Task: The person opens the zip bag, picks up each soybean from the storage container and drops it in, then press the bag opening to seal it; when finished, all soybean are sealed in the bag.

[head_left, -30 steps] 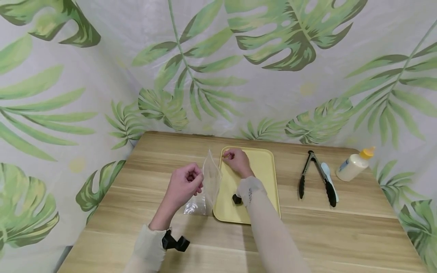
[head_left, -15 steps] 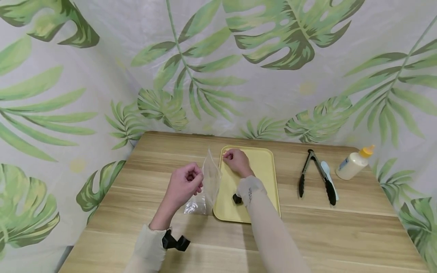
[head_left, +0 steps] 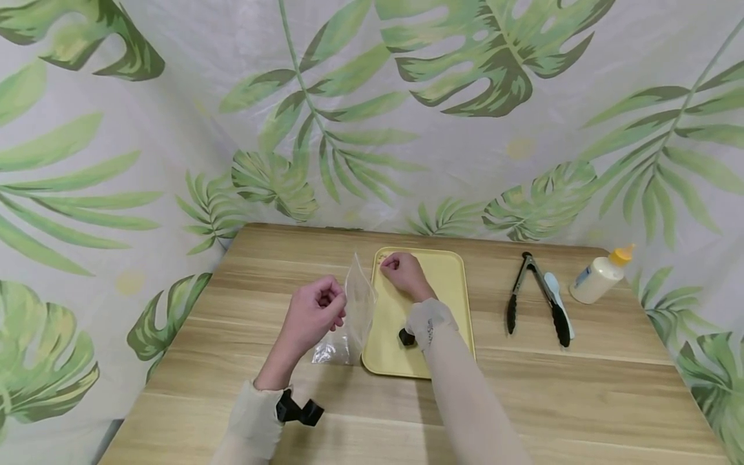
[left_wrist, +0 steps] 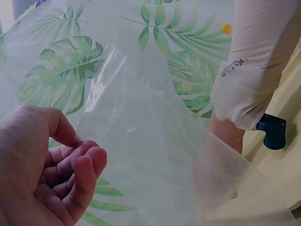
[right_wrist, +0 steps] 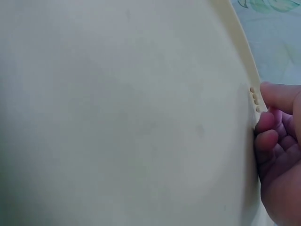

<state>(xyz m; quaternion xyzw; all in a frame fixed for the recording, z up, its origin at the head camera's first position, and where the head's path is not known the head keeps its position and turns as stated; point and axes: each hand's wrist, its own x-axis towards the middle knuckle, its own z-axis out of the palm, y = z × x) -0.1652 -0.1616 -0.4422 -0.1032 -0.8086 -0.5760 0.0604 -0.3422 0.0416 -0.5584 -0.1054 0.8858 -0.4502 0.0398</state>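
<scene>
My left hand (head_left: 318, 309) pinches the edge of a clear plastic bag (left_wrist: 141, 117) between thumb and index finger. The bag (head_left: 360, 303) stands with its mouth spread, beside the left side of a yellow tray (head_left: 395, 358). My right hand (head_left: 407, 274) is low over the tray's far left corner, fingers curled. Several small round beige beans (right_wrist: 255, 100) lie against the tray's rim, right at its fingertips in the right wrist view. I cannot tell whether a bean is between those fingers. Through the bag, the left wrist view shows the right hand only faintly.
To the right of the tray lie black-handled tongs (head_left: 537, 297), spread apart, and a light blue spoon (head_left: 553, 287) partly under them. A squeeze bottle (head_left: 597, 279) with a yellow cap stands further right. The wooden table (head_left: 581, 407) ends at a leaf-print curtain (head_left: 349, 129).
My right hand has drawn slightly back and right, so more of the beans show at the tray's corner. The left hand and the bag have stayed nearly in place.
</scene>
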